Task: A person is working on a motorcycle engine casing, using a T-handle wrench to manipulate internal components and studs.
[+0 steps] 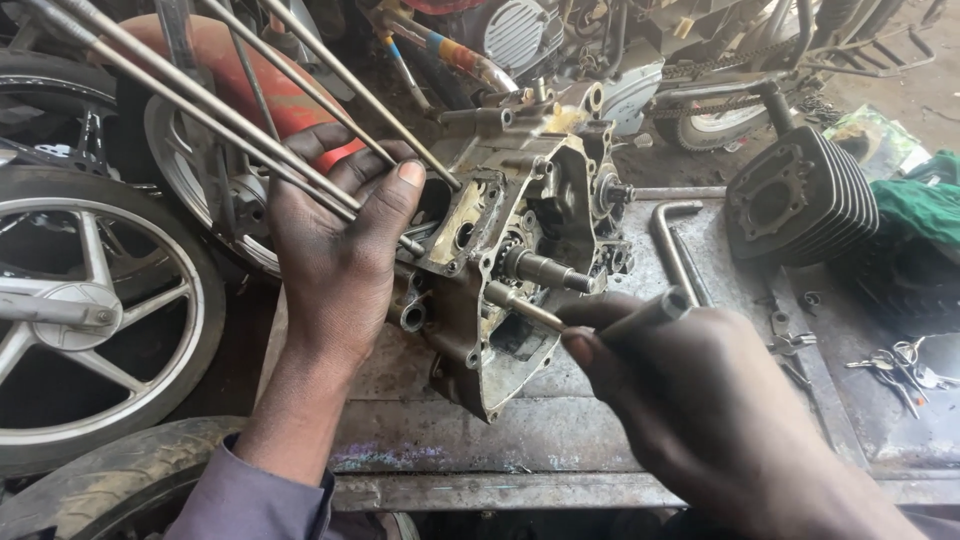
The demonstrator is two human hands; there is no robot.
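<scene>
Grimy aluminium engine crankcase (500,270) stood on edge near the middle of a worn metal surface (600,440), its open side facing right with gears and two shafts exposed. One stub shaft (548,271) projected to the right from the centre of the case; a thinner one sat just below it.

Left hand (335,255) was wrapped around the left side of the crankcase, thumb up against its top left corner, fingers curled over the far edge, steadying it. Several long thin steel studs (250,110) ran from the case up and to the far left, passing over the fingers of that hand.

Right hand (690,390) was closed around a slim metal tool (640,315), apparently a screwdriver or driver; its shank (530,312) reached left into the case just below the stub shaft. The tip's exact contact point could not be made out.

Finned engine cylinder (800,195) lay on the surface to the far right, well apart from the case. A bent L-shaped bar (672,245) lay between the two. A bunch of keys (900,365) rested at the right edge, near a green cloth (925,205). Motorcycle wheel (90,310) stood off the surface to the left; another tyre (100,485) showed at near left.
</scene>
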